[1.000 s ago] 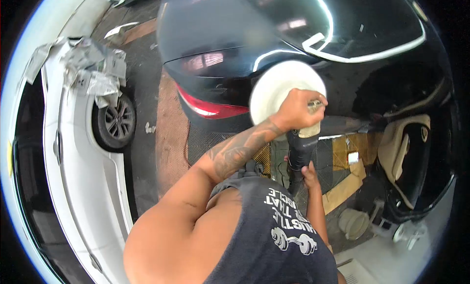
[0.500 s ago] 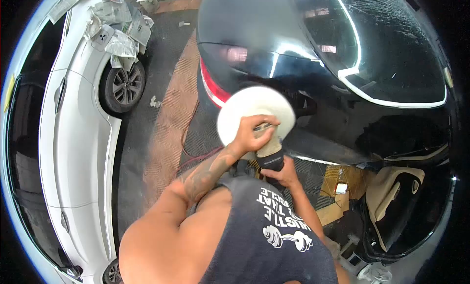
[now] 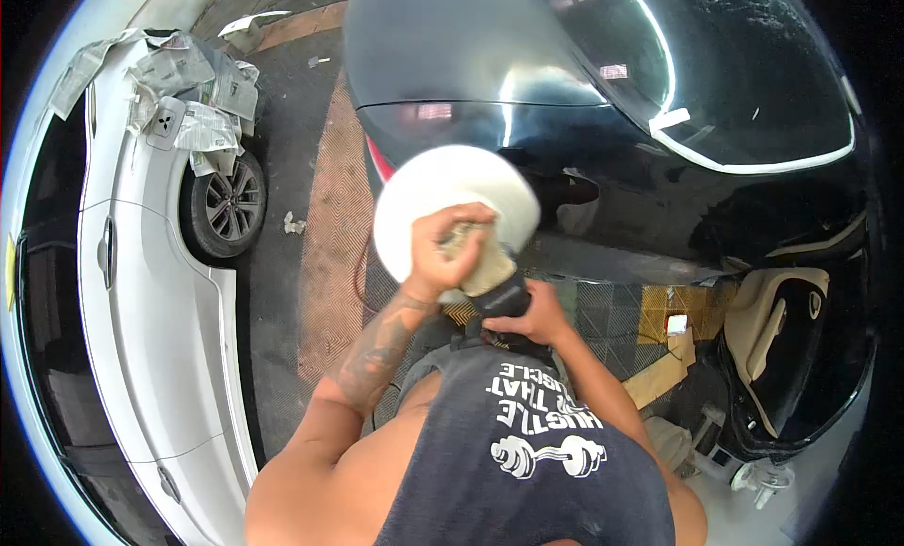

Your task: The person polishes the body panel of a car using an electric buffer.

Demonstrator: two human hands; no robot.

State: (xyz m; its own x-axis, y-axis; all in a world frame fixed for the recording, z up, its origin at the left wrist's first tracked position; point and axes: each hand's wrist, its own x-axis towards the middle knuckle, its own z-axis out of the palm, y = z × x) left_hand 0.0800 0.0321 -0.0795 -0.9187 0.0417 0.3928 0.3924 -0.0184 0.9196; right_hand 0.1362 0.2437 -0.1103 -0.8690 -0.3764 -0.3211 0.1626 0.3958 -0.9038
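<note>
A polisher (image 3: 490, 265) with a broad, round white pad (image 3: 414, 193) is held in front of my chest, close to the dark car's rear corner (image 3: 471, 127). My left hand (image 3: 450, 249) is closed around the front of the tool, over the pad. Lower down, my right hand (image 3: 535, 315) wraps the black rear body of the polisher. The pad hides most of the red tail light (image 3: 379, 160). Whether the pad touches the paint I cannot tell.
A white car (image 3: 165, 301) with newspaper (image 3: 212, 127) taped over one end stands to my left. A removed door panel (image 3: 767, 348) lies at the right, near cardboard (image 3: 661, 375) and a lit phone (image 3: 676, 325). A cord (image 3: 359, 273) runs along the floor mat.
Both hands and the polisher have shifted left and slightly upward in view. The pad now covers more of the tail light. The whole view has also turned a little.
</note>
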